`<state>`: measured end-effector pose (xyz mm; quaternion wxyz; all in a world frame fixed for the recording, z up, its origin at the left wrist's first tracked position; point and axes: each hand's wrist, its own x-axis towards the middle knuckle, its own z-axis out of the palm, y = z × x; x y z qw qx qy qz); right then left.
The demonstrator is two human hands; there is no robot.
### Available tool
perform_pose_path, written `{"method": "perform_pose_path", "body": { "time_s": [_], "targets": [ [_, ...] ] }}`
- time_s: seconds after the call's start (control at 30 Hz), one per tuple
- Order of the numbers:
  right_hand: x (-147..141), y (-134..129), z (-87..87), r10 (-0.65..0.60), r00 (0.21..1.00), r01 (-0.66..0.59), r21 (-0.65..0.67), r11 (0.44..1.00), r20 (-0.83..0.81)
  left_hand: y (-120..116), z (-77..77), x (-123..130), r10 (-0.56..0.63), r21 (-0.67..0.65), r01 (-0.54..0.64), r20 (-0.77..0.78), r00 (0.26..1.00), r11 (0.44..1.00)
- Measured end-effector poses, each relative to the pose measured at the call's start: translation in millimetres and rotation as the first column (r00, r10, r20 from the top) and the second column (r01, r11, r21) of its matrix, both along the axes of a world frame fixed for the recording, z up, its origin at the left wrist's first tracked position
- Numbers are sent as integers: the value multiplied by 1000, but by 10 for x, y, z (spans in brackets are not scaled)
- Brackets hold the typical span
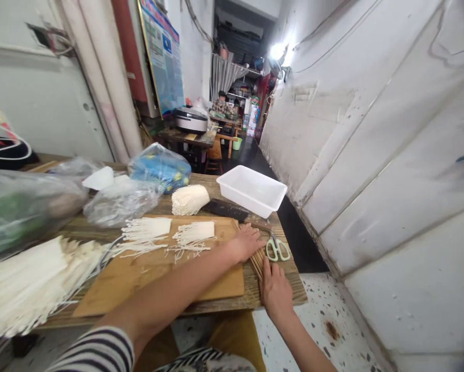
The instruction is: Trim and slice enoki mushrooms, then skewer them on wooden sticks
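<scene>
A bundle of thin bamboo skewers [256, 264] lies along the right edge of the wooden cutting board [224, 281]. My left hand [247, 242] rests over the upper part of the bundle, fingers stretched out. At its near end, my right hand [277, 290] has its fingers curled against the skewers. Scissors with pale green handles [272, 257] lie just right of both hands. Behind my left hand is a cleaver with a dark blade [224, 208]. Two flattened portions of enoki mushrooms, one left [152, 228] and one right [198, 231], sit on the board.
A white plastic tray [251, 192] stands at the table's far right corner, near a bunch of enoki [190, 199]. More enoki [26, 281] is piled at left. Plastic bags [125, 201] and a blue bag [158, 168] line the back. A wall [371, 155] runs along the right.
</scene>
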<state>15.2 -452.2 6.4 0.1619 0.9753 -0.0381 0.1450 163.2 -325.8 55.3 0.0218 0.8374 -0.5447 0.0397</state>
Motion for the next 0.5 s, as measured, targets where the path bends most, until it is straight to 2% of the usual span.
{"method": "perform_pose_path", "body": {
  "time_s": [0.07, 0.13, 0.23, 0.3, 0.33, 0.4, 0.5],
  "targets": [
    [-26, 11, 32, 44, 999, -45, 23, 999, 24, 270, -50, -186, 72, -163, -71, 2, 997, 984],
    [-47, 30, 57, 82, 996, -85, 51, 995, 46, 653, -201, -426, 173, -314, -156, 28, 984, 936],
    [-54, 64, 71, 127, 990, -132, 81, 988, 65, 1356, -566, -802, 308, -438, -241, 87, 948, 866],
    [-43, 78, 77, 147, 987, -152, 98, 983, 57, 1817, -815, -1012, 448, -507, -351, 80, 890, 788],
    [-36, 81, 85, 153, 987, -157, 111, 981, 45, 2017, -920, -1097, 519, -523, -412, 70, 852, 746],
    [-25, 82, 118, 152, 988, -152, 146, 977, 14, 2322, -1075, -1227, 602, -525, -481, 76, 795, 702],
    [-17, 102, 198, 134, 991, -132, 201, 971, 3, 2520, -1182, -1340, 630, -506, -498, 122, 767, 704]
  ]
}}
